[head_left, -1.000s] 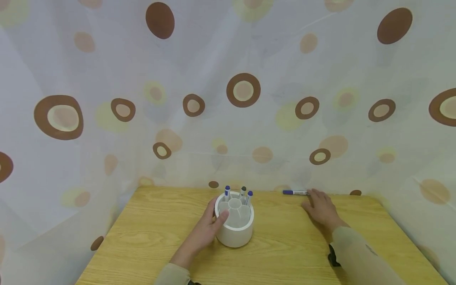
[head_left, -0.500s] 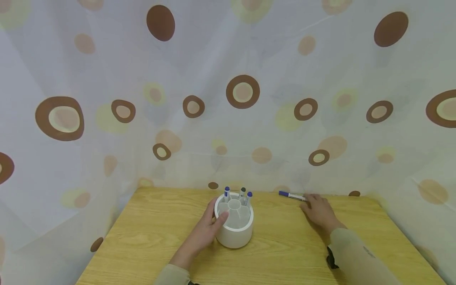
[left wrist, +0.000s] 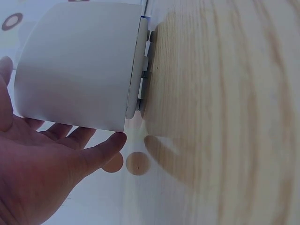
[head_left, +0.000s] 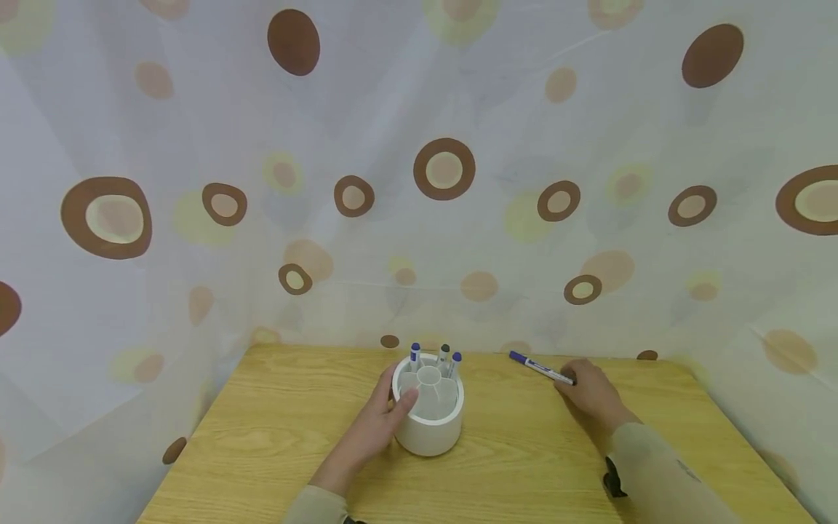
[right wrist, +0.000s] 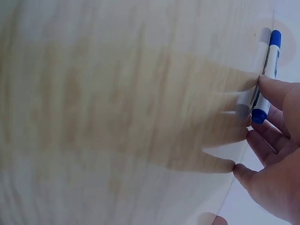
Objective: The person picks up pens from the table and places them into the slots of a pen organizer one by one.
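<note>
A white round pen holder (head_left: 430, 435) with several compartments stands upright on the table. My left hand (head_left: 374, 431) grips its left side, thumb over the rim; in the left wrist view its fingers wrap the smooth wall of the holder (left wrist: 79, 65). To the right, near the back edge, my right hand (head_left: 592, 394) pinches one end of a blue-capped whiteboard marker (head_left: 540, 369). In the right wrist view, the thumb touches the marker (right wrist: 270, 75) while other fingers lie behind it, some fingertips on the tabletop.
Two blue-capped markers (head_left: 415, 356) and one dark-capped marker (head_left: 444, 355) stand in the holder's rear compartments. The wooden table (head_left: 511, 451) ends at a spotted white sheet (head_left: 445, 240) hanging along its back and sides.
The loose marker has swung from lying along the back edge to a slant, its right end drawn towards me by my right hand. The left hand and holder stay in place.
</note>
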Action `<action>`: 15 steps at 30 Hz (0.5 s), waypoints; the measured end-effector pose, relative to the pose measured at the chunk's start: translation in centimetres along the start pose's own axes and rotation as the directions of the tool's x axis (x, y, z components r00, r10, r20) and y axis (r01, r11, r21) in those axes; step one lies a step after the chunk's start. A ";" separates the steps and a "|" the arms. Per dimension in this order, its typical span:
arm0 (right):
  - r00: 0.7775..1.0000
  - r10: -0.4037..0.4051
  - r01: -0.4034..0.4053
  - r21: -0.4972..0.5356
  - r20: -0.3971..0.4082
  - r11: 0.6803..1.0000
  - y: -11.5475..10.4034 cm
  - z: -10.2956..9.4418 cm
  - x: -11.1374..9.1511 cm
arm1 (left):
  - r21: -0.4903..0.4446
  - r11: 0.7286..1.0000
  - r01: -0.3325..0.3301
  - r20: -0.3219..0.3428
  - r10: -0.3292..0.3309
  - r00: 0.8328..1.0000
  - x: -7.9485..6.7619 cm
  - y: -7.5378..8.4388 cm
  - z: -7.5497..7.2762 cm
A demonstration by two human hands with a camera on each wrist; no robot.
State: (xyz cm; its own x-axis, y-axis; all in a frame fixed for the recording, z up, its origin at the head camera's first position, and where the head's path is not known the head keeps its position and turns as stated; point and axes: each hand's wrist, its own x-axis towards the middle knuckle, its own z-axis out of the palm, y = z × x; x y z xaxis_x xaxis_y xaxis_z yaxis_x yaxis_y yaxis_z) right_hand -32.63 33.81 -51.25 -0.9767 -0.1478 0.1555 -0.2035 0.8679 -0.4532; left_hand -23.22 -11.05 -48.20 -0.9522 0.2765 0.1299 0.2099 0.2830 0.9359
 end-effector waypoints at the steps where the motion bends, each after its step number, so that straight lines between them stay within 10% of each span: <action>1: 1.000 0.006 -0.006 0.005 0.008 1.000 0.1 0.0 0.0 | 0.002 1.000 0.001 0.000 -0.001 1.000 0.0 0.0 0.0; 15: 0.998 0.064 -0.065 0.052 0.021 0.997 0.4 -0.9 -0.7 | 0.028 1.000 -0.005 -0.003 0.005 1.000 0.1 -0.3 0.0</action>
State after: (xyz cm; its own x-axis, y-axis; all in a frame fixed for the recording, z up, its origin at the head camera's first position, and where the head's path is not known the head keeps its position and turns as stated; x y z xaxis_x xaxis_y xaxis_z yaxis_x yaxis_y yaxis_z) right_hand -31.92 34.70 -50.73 -0.9889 -0.1020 0.1082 -0.1431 0.8499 -0.5071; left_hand -23.43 -11.11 -48.45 -0.9516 0.2757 0.1359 0.2210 0.3067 0.9258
